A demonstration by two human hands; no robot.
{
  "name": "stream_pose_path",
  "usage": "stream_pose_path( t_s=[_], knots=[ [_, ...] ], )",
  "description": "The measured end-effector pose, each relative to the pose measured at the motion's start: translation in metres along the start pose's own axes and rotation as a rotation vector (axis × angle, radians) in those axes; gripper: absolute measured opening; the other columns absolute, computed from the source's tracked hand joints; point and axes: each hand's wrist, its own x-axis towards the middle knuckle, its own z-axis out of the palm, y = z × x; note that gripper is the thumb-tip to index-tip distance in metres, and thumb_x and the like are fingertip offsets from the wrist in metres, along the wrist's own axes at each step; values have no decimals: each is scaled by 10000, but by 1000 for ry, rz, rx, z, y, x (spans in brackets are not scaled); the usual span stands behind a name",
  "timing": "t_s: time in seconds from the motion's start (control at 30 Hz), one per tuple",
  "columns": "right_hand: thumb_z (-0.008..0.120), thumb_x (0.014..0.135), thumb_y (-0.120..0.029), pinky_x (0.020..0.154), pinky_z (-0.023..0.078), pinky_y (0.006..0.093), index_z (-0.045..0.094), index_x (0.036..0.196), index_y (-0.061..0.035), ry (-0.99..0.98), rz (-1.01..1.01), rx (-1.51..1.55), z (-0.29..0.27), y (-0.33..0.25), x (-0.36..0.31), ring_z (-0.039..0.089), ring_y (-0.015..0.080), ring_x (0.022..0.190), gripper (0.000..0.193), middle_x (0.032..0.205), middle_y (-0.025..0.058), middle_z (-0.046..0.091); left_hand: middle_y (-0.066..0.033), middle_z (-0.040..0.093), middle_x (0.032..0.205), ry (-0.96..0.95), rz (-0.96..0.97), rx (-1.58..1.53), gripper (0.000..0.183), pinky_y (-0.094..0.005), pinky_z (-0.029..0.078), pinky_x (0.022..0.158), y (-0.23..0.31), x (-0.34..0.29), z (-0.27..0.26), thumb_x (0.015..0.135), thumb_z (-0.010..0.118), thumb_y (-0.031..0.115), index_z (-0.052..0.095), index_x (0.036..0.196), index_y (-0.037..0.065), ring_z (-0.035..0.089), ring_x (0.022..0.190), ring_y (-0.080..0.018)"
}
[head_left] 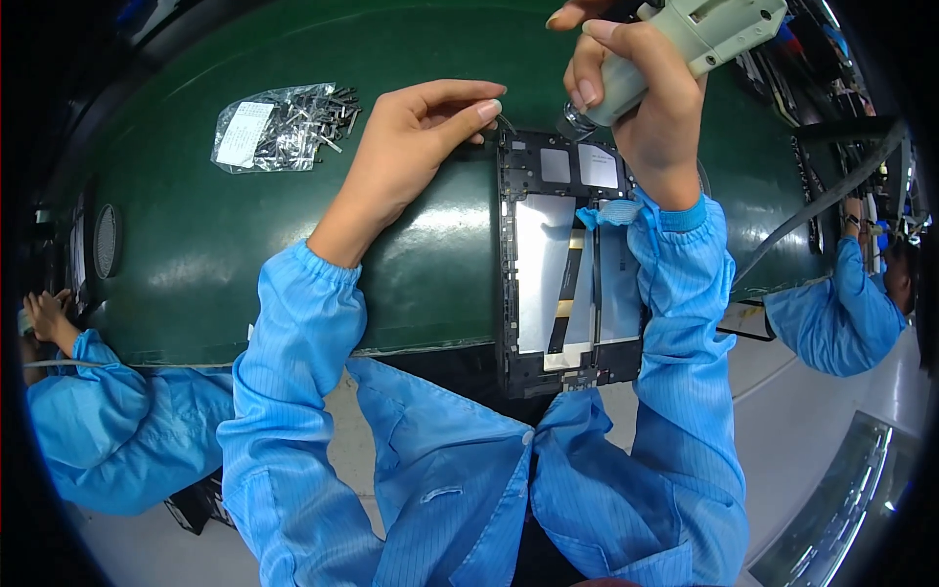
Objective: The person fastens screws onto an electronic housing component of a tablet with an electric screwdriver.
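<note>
My right hand [657, 103] is wrapped round a pale green electric screwdriver [690, 44], whose dark collar hangs over the top edge of an opened flat device [523, 368]. The bit does not show. This device has a black frame, silver panels and a dark ribbon cable [567, 284] down its middle. At its upper left corner my left hand [416, 137] is closed in a pinch. A thin wire-like piece shows just below those fingertips; whether they hold it I cannot make out. A crumpled light blue strip [614, 212] lies across the panels beside my right cuff.
To the left on the green table [421, 264] lies a clear bag [289, 127] of several small dark and silver parts. A grey cable [831, 186] arches at the right. Someone's fingertips [577, 12] enter at the top. Co-workers in blue sleeves [137, 411] sit on both sides.
</note>
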Motion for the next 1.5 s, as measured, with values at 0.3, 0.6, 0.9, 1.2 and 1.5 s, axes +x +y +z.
stream_pose_path(
  t_s=[0.3,0.6,0.9,1.2,1.5],
  knots=[
    [550,898,-118,515,460,291,600,986,59,18,39,67,9,-6,-2,550,160,527,204,834,150,650,-71,725,995,11,-18,63,262,-226,515,819,-4,-3,2,924,726,129,714,1135,-26,653,894,-96],
    [571,865,-77,476,462,274,580,1119,85,65,67,139,17,-10,-2,547,147,493,302,909,167,674,-80,736,892,21,-31,117,215,-236,525,762,-10,-2,7,864,771,125,761,1018,-25,662,834,-108],
    [486,997,-177,581,456,296,593,864,-11,-237,-118,118,-6,23,4,568,169,609,239,674,89,569,-64,732,898,-26,17,278,235,-214,501,733,-17,6,1,892,761,147,753,1057,-20,637,807,-81],
    [584,897,-120,473,449,276,600,1025,61,-33,45,130,32,10,3,524,137,464,223,849,158,678,-63,704,772,-160,18,244,247,-233,497,592,-16,13,-8,902,714,190,775,1029,-13,609,645,-92],
    [520,967,-263,446,416,266,629,926,56,-82,31,22,39,20,5,477,142,403,339,511,82,522,-91,718,880,-114,-43,288,251,-234,540,686,-20,14,-12,930,687,149,749,1084,-38,643,702,-113]
  ],
)
